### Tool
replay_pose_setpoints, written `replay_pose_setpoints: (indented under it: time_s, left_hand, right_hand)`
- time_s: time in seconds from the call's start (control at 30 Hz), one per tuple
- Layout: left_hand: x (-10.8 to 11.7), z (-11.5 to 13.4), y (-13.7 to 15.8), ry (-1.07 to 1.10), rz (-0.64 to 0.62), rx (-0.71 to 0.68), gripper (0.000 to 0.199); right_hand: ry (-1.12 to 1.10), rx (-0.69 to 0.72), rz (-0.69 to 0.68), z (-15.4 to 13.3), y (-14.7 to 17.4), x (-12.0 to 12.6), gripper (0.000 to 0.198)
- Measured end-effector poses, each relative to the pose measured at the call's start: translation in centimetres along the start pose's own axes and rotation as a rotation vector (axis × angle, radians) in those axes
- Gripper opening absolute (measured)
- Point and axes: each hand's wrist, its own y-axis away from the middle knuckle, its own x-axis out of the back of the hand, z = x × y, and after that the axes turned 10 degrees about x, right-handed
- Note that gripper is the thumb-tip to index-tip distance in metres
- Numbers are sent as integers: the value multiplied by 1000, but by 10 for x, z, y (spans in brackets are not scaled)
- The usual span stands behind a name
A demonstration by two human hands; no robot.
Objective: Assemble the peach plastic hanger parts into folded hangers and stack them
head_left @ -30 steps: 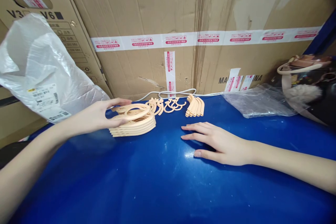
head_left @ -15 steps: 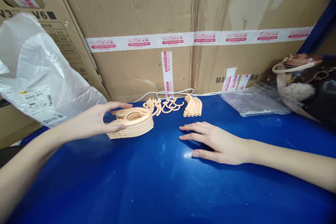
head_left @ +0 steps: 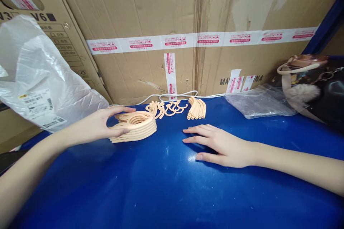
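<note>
My left hand spans the left end of a stack of beige plastic hanger pieces, thumb on the near side and fingers along the far side. The stack lies flat on the blue table. My right hand rests palm down on the table with fingers spread, holding nothing. Behind the stack lie several small curved beige pieces, and beside them some beige hooks. A bundle of curved beige arm pieces sits just beyond my right fingertips.
A large cardboard box with printed tape stands along the back. On the left leans a white plastic mailing bag. A white cable runs behind the pieces. Clear plastic film and a dark bag lie at the right.
The view has shifted very slightly. Both hands and the beige pieces keep the same places.
</note>
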Motion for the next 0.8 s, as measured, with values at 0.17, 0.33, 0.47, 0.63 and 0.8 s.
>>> replay_pose_setpoints:
  time_s: [0.17,0.33,0.47,0.63,0.8]
  left_hand:
    - [-3,-6,-1,-5,-6,-24,73]
    - [2,-10,-1,53,-22,-31,73]
    - [14,-19,0,106,147,57,60]
    - [21,-35,-3,51,213,91,66]
    - [18,-41,-8,37,41,73,61]
  right_hand:
    - [1,-1,1,0,0,0,45]
    - [1,5,4,0,0,0,45]
    - [-3,0,1,0,0,1,45]
    - [-5,-9,1,-1,-1,0,45]
    - [-12,0,11,-2,-1,1,45]
